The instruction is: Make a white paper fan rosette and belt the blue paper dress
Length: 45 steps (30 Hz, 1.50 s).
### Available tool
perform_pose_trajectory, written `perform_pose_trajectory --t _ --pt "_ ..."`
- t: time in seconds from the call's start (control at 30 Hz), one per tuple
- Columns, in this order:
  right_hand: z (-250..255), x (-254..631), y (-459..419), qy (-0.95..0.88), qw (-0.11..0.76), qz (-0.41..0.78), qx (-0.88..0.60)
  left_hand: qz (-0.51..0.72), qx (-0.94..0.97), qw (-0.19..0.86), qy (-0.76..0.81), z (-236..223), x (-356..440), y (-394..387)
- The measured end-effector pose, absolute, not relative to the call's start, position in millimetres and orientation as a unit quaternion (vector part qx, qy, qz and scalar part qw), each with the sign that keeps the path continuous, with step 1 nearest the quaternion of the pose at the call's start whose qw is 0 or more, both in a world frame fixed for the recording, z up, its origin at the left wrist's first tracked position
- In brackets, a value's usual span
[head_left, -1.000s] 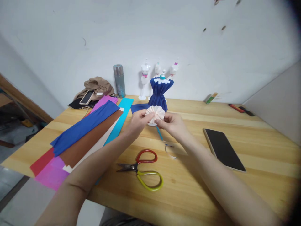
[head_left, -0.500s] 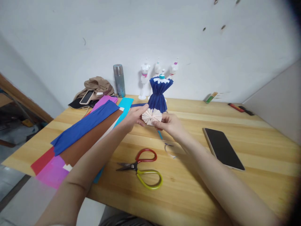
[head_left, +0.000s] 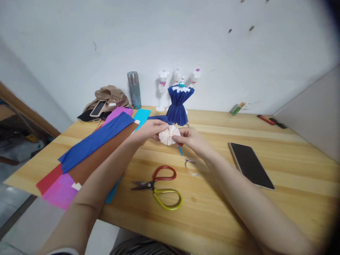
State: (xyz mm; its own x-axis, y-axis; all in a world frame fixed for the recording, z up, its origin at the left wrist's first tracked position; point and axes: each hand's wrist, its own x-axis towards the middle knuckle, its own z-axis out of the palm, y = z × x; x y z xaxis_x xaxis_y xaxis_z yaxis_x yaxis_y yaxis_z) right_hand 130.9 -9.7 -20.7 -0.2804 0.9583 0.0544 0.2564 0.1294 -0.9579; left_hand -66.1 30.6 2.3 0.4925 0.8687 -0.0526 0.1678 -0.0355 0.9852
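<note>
Between my two hands is a pale pink pleated paper rosette, fanned out into a round. My left hand pinches its left edge, thumb and fingers closed on it. On the other side my right hand grips the right edge, the thumb over its face. Just behind stands a small mannequin in a pleated dark blue paper dress with a white collar and a teal band at the neck. Nearer me, scissors with one red and one yellow handle lie partly spread on the wooden table.
Coloured paper sheets are piled at the left. At the back are a flask, white mannequins and a brown cloth bundle with a phone. A large dark phone lies right; paper scraps lie mid-table.
The rosette is lower and slightly further left, tilted so its face looks rounder. Both hands still hold it. The view has shifted slightly.
</note>
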Motion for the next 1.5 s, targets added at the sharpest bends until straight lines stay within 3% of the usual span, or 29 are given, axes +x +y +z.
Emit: perform_pose_trajectory --t 0.23,0.47,0.73,0.93,1.23,1.5 --pt "-30.5 126.9 -8.8 -0.677 0.335 0.451 -0.475 0.286 0.678 0.542 0.407 -2.8 -60.6 28.0" --pt "-36.0 127.4 -2.3 -0.644 0.368 0.451 -0.497 0.333 0.621 0.568 0.426 -8.5 -55.4 29.1" --pt "-44.0 113.7 -9.4 -0.658 0.308 0.457 -0.514 0.315 0.725 0.385 0.477 0.7 -73.8 39.0" --pt "-39.0 112.0 -14.0 -0.652 0.268 0.480 -0.522 0.257 0.750 0.381 0.476 -4.9 -64.5 31.6" --pt "-42.6 106.6 -14.8 -0.593 0.298 0.519 -0.538 0.248 0.740 0.416 0.466 -10.9 -59.6 30.3" --pt "-58.9 109.9 -9.4 -0.649 0.282 0.470 -0.527 0.248 0.756 0.329 0.508 -24.8 -62.2 39.7"
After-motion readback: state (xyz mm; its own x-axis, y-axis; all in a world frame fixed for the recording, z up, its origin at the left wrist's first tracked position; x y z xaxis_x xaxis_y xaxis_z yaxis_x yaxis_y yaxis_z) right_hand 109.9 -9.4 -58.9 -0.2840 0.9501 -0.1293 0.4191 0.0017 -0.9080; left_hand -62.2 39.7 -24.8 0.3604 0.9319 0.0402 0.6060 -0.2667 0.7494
